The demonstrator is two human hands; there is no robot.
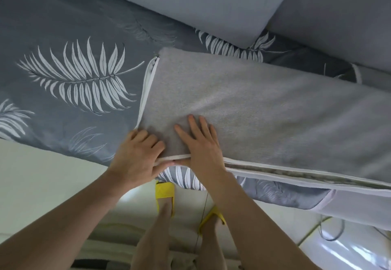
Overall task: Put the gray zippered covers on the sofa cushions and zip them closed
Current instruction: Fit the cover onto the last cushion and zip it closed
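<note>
Cover is already on the cushion, which lies on the seat in front of us, and its zip seems not yet closed. Nearest to us are our yellow sandals on the pale floor, right below the seat's front edge.

Just above them, both hands work the cover's near left corner. Our left hand curls over that corner, thumb under the edge, pinching the fabric there. Our right hand lies flat beside it with straight fingers, pressing the cover down and gripping nothing.

The cushion's long axis runs from this corner away to our right. Along its near long edge the white zip tape gapes open to the right of our right hand, and that edge hangs a little over the seat front.

From the corner the tape also runs away from us up the short left side to the small metal slider at the far left corner. We judge this to be the key relation: the slider sits well apart from both hands, straight beyond the left one, which is nearer.

Left of that side the leaf-print sheet gives open room. Beyond, the back cushions close in near the far edge.
</note>
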